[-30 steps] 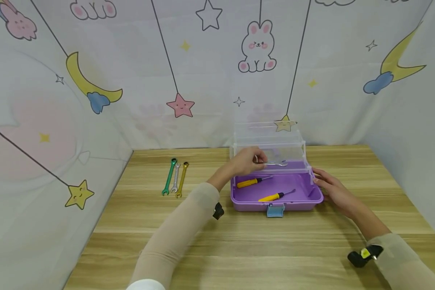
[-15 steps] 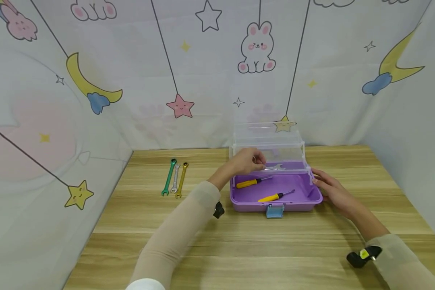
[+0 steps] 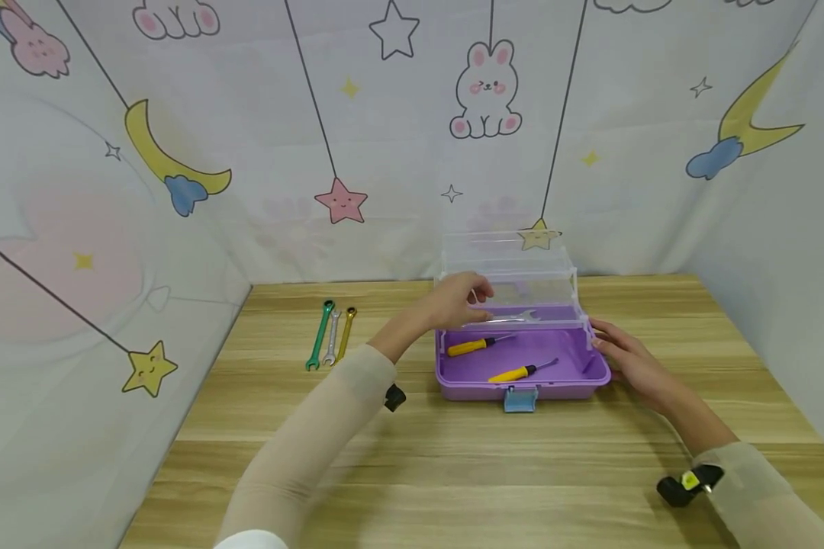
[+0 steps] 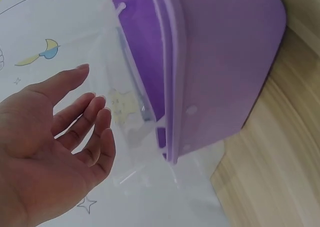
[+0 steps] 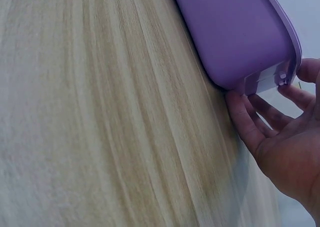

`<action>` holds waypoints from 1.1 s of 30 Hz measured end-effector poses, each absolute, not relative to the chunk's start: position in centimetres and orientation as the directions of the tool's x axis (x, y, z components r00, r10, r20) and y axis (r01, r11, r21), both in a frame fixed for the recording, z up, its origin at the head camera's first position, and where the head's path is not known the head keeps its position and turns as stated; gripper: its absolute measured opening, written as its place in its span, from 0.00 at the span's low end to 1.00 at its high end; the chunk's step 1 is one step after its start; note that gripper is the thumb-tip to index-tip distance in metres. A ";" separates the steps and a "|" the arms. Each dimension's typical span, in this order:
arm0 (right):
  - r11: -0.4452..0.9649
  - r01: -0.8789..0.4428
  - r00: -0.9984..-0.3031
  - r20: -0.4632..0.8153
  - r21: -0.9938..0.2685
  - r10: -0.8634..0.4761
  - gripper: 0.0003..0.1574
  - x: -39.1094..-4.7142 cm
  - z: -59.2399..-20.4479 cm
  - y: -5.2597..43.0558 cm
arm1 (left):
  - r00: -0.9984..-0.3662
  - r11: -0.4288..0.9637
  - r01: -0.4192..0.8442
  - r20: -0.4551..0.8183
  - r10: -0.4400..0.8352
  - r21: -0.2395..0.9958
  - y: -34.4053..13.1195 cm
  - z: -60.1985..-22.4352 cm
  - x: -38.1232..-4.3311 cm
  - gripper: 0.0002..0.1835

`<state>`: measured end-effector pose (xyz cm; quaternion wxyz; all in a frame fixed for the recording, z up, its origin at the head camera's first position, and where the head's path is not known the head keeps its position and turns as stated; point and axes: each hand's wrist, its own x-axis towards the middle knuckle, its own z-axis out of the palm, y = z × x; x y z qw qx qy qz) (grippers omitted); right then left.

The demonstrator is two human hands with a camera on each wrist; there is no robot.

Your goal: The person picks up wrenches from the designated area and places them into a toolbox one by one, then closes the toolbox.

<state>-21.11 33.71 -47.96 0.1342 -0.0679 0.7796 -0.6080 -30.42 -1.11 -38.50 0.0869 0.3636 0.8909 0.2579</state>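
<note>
An open purple toolbox (image 3: 522,390) with a blue latch stands on the wooden table. A silver wrench (image 3: 519,316) lies in its raised clear tray (image 3: 563,324). My left hand (image 3: 453,303) is just left of the wrench, fingers loosely bent and apart. The left wrist view shows the same hand (image 4: 55,147) holding nothing. My right hand (image 3: 635,366) rests against the box's right end. In the right wrist view its fingertips (image 5: 237,99) touch the end wall, the thumb near the rim. Two yellow-handled screwdrivers, one at the back (image 3: 470,347) and one in front (image 3: 513,374), lie in the bottom.
Three wrenches, green (image 3: 320,335), silver (image 3: 333,337) and gold (image 3: 347,332), lie side by side on the table (image 3: 357,488) left of the box. The clear lid (image 3: 508,252) stands raised at the back, close to the printed curtain (image 3: 398,137).
The silver wrench has gone down from my left fingers into the clear tray. My left hand has let go and drawn back leftward. The right hand stays at the box's end.
</note>
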 end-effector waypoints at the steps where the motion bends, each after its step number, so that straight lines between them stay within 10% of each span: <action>1: 0.250 0.056 -0.955 -0.125 -0.967 -0.270 0.41 -21.1 -48.0 33.7 | -0.722 0.598 0.596 0.032 0.691 0.535 -1.4 -38.3 -30.4 0.22; 33: 0.236 0.064 -0.958 -0.126 -0.970 -0.257 0.42 -21.2 -48.1 33.8 | -0.881 0.681 0.459 0.190 0.434 0.570 -13.3 -38.0 -31.8 0.27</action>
